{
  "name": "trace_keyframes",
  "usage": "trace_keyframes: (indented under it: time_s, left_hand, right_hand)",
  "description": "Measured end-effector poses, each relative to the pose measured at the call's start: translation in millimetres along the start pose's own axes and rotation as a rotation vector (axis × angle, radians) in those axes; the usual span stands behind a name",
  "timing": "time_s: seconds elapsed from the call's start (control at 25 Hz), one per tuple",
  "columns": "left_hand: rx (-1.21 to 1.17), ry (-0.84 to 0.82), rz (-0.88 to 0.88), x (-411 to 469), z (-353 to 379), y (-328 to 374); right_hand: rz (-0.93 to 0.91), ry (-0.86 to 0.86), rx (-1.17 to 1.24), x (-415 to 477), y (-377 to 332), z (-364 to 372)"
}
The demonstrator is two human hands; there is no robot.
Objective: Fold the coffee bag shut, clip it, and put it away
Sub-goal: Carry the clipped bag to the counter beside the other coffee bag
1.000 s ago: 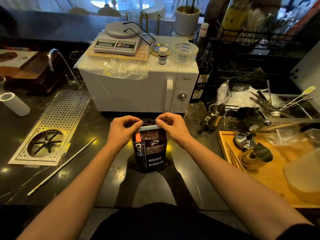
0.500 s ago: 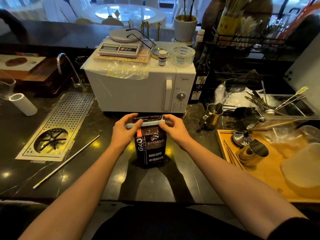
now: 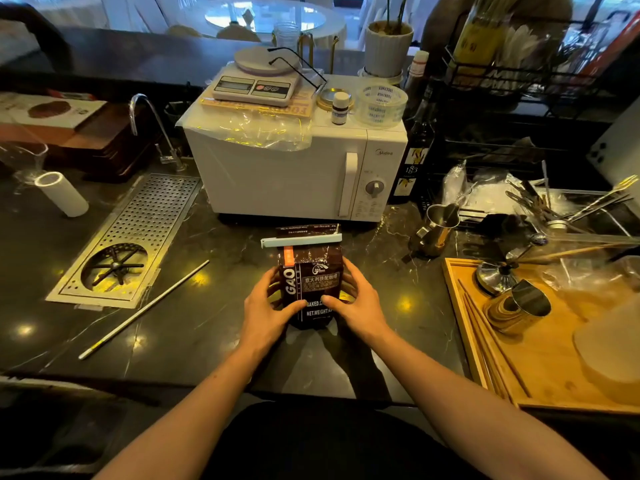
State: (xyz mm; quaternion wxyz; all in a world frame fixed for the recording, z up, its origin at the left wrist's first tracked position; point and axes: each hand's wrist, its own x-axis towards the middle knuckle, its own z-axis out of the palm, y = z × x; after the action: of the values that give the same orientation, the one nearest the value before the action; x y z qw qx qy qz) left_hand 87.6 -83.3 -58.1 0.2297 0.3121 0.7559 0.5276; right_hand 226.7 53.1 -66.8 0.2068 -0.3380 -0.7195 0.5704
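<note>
A dark brown coffee bag point(image 3: 313, 271) stands upright on the black marble counter point(image 3: 207, 323), in front of the microwave. A pale blue bar clip point(image 3: 300, 241) is clamped across the bag below its flattened top. My left hand point(image 3: 265, 308) grips the bag's lower left side. My right hand point(image 3: 356, 303) grips its lower right side, thumb across the front label. Both hands sit well below the clip.
A white microwave point(image 3: 287, 171) with a scale on top stands just behind the bag. A metal drip tray point(image 3: 138, 233) and a long thin rod point(image 3: 145, 308) lie to the left. A steel pitcher point(image 3: 438, 225) and a wooden tray point(image 3: 540, 358) with tools are on the right.
Both hands left the clip at the bag's top and slid down to hold the bag's lower sides. The clip stays fastened across the top.
</note>
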Motion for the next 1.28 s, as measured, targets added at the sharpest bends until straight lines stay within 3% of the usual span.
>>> trace_keyframes:
  time_s: [0.36, 0.76, 1.04, 1.28]
  left_hand:
    - [0.033, -0.046, 0.147, 21, -7, 30]
    - [-0.052, -0.400, 0.471, 48, 53, 134]
    - [-0.174, -0.687, 0.662, -37, 131, 217]
    - [-0.254, -0.969, 0.750, -184, 216, 272]
  right_hand:
    - [-0.073, 0.184, 0.004, -2, -35, -4]
    - [-0.063, 0.769, 0.034, -62, -94, -82]
    - [-0.114, 1.122, -0.016, -193, -113, -151]
    - [-0.118, 1.385, -0.092, -363, -106, -206]
